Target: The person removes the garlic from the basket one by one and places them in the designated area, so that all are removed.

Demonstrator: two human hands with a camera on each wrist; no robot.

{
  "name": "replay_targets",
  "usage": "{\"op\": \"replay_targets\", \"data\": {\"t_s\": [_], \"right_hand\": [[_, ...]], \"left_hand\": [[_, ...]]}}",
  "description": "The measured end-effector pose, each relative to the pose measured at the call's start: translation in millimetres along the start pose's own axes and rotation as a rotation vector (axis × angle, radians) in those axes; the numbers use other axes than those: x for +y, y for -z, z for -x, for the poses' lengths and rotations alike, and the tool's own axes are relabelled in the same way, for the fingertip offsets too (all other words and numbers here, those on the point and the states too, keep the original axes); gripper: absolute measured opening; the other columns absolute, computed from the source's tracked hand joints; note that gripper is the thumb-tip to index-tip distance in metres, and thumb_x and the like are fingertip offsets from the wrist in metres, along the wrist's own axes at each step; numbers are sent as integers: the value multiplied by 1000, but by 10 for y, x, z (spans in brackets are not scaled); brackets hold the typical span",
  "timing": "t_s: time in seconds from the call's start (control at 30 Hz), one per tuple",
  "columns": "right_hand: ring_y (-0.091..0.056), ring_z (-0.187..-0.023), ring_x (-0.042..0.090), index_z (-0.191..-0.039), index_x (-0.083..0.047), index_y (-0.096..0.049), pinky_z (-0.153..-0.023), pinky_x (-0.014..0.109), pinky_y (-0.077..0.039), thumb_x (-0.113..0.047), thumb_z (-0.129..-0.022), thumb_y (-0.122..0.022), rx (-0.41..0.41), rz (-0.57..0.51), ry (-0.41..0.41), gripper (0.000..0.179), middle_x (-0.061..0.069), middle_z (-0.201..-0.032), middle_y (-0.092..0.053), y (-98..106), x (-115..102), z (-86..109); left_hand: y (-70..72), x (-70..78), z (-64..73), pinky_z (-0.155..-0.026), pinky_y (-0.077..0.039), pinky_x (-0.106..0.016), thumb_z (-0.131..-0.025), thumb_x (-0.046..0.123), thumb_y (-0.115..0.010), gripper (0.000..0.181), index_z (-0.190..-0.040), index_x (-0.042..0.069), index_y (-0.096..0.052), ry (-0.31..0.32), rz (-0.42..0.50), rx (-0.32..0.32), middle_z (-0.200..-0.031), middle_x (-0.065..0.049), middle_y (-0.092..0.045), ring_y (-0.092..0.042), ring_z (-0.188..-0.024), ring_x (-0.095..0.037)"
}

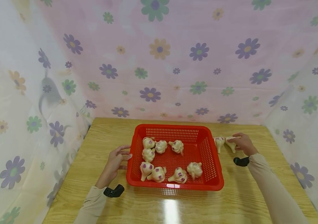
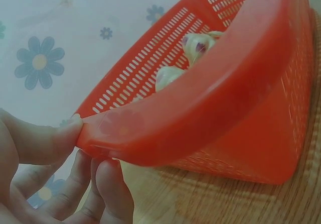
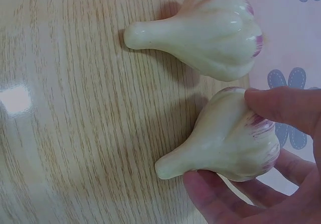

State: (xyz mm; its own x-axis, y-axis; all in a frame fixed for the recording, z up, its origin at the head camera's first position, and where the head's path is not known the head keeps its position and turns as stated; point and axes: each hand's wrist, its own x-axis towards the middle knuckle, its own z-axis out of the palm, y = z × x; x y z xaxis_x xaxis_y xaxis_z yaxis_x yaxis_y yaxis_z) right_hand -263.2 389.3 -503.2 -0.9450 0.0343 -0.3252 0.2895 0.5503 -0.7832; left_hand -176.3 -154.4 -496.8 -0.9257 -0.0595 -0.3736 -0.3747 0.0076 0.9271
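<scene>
A red plastic basket (image 1: 217, 174) stands on the table, several garlic bulbs (image 1: 157, 174) lying inside along its left and front sides. My left hand (image 1: 114, 163) pinches the basket's left rim; in the left wrist view the thumb lies on top of the rim and the fingertips are beneath it. To the right of the basket, my right hand (image 1: 244, 144) holds a whitish garlic bulb (image 3: 225, 138) with purple streaks between thumb and fingers, its stem pointing toward the front. A second garlic bulb (image 3: 215, 38) lies on the table between that one and the basket.
The wooden table (image 1: 91, 174) is enclosed by flower-printed cloth (image 1: 175, 62) at the back and both sides. Dark wrist-worn devices (image 1: 114, 191) sit at both wrists, close above the table.
</scene>
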Motion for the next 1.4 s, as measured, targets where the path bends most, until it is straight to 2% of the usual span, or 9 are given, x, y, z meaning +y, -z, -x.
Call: {"op": "replay_targets", "data": {"t_s": [0.77, 1.03, 1.4], "right_hand": [[-35, -122, 53, -140, 16, -21, -95, 59, -39, -27, -95, -54, 0, -4, 8, 70, 39, -139, -24, -26, -31, 78], [-37, -118, 52, -139, 14, -27, -93, 58, -39, -27, -94, -54, 76, 24, 16, 66, 38, -139, -25, -43, -78, 126], [-37, -118, 51, -138, 13, -31, -93, 60, -37, -27, -95, -52, 144, -14, 55, 62, 39, -137, -29, -34, -264, 236]], "left_hand": [[-7, -7, -5, -58, -56, -40, -82, 9, -68, 45, -126, 15, -58, 7, 13, 8, -107, -12, -60, -61, -83, -23], [-2, -15, -22, -58, -56, -41, -82, 9, -68, 45, -125, 15, -58, 8, 13, 5, -108, -12, -60, -61, -83, -24], [-4, 12, -5, -59, -55, -40, -82, 9, -67, 46, -126, 16, -58, 18, 8, 3, -109, -12, -59, -61, -84, -24]]}}
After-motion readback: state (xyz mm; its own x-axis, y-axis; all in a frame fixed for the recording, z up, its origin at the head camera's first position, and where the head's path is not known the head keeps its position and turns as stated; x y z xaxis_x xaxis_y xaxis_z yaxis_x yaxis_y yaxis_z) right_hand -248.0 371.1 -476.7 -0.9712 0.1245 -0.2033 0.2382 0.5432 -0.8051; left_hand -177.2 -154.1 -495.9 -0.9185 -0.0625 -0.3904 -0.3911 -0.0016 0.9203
